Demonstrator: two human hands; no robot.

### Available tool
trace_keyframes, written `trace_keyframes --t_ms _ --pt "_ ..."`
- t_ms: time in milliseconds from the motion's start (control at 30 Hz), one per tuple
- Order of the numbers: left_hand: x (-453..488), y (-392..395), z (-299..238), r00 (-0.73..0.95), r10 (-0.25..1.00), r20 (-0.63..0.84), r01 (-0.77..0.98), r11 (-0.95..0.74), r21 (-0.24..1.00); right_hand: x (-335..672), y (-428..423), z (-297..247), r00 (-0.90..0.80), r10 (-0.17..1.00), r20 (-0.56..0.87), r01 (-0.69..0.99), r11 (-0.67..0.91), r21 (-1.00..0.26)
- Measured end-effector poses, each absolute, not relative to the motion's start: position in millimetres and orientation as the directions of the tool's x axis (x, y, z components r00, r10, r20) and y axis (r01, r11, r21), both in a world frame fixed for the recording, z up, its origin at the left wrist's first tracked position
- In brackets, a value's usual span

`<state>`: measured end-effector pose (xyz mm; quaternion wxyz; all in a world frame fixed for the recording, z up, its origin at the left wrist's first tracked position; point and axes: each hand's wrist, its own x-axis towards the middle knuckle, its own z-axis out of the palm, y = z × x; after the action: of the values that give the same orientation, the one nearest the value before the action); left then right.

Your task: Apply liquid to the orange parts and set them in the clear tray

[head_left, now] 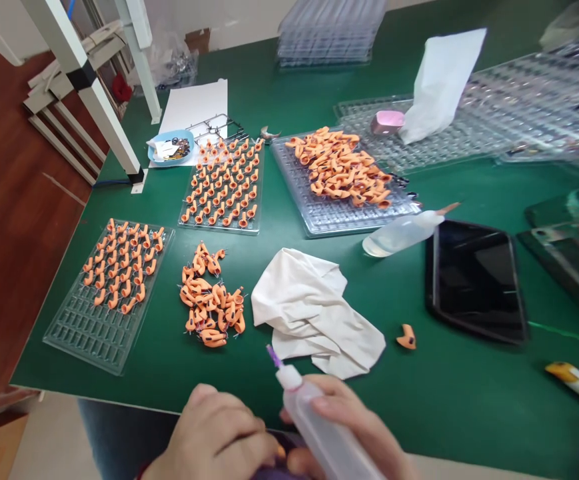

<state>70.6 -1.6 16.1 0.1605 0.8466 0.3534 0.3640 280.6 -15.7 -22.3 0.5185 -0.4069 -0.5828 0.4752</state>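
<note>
My right hand [356, 427] grips a clear squeeze bottle [319, 427] with a purple needle tip that points up and away from me, at the table's near edge. My left hand [214, 437] is curled next to it, fingers closed; a sliver of orange shows at its fingertips, but I cannot tell what it pinches. Just beyond my hands lie a crumpled white cloth [314, 310] and a loose pile of small orange parts [212, 300]. One single orange part [406, 337] lies to the right of the cloth.
On the green table [469, 400] stand a half-filled clear tray [112, 293], a full tray [224, 187] and a tray with heaped orange parts [339, 177]. A second squeeze bottle [402, 233], a black tablet [474, 280], a blue dish [169, 147], white paper and stacked trays lie farther back.
</note>
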Motion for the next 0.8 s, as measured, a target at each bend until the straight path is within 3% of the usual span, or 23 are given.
trace_keyframes --t_ms 133,233,400,500,600,700,800 --pt "82.3 13.1 13.2 0.387 0.809 0.442 0.626 -0.582 0.519 301.9 17.7 -32.5 -0.077 0.909 0.41 0.291 0.414 -0.862" --pt "90.8 20.9 9.6 0.395 0.81 0.433 0.69 -0.573 0.442 302.8 31.7 -33.7 -0.09 0.911 0.403 0.45 0.398 -0.799" --pt "103.2 27.2 6.0 0.429 0.783 0.45 0.704 -0.602 0.376 289.7 22.2 -30.7 0.061 0.937 0.343 0.423 0.287 -0.859" --pt "110.0 28.9 5.1 0.441 0.765 0.47 0.682 -0.626 0.379 281.2 12.6 -30.4 0.196 0.95 0.244 0.306 0.178 -0.935" --pt "113.8 30.1 4.6 0.446 0.739 0.506 0.638 -0.658 0.4 277.0 9.1 -33.4 0.223 0.955 0.197 0.229 0.145 -0.963" --pt "114.0 30.0 4.4 0.441 0.708 0.551 0.601 -0.689 0.404 277.9 10.1 -34.6 0.259 0.948 0.187 0.256 0.12 -0.959" --pt "112.4 27.1 5.2 0.415 0.686 0.598 0.587 -0.704 0.4 279.8 9.7 -29.2 0.334 0.938 0.087 0.218 0.013 -0.976"
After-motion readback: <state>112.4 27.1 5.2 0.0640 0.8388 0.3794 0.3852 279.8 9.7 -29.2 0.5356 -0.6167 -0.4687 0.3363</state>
